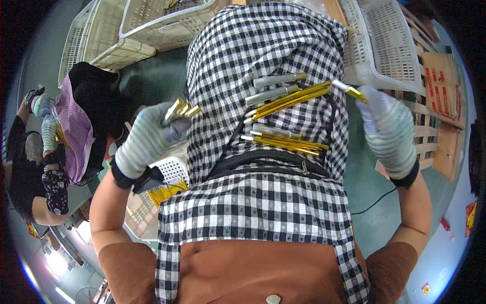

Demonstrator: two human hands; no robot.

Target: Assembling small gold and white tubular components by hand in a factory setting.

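Note:
A checked black-and-white apron point(258, 207) covers my lap. On it lie long gold sticks with white tips point(291, 101), more gold sticks point(288, 144) nearer my waist, and silver-grey tubes point(276, 81). At the lap's left side, my left hand point(147, 137), in a striped knit glove, is closed around a small bunch of shiny gold pieces point(179, 110); their exact kind is unclear. Off to the right, my gloved right hand point(389, 133) pinches a gold stick with a white end point(349, 91), which points toward the lap. The hands are well apart.
White plastic crates point(167, 25) stand at the far left, with another crate point(385, 45) at the far right. A white basket point(172, 169) and gold sticks point(167, 192) are below my left wrist. Cardboard point(443, 86) lies at right. Another gloved person point(48, 126) sits at left.

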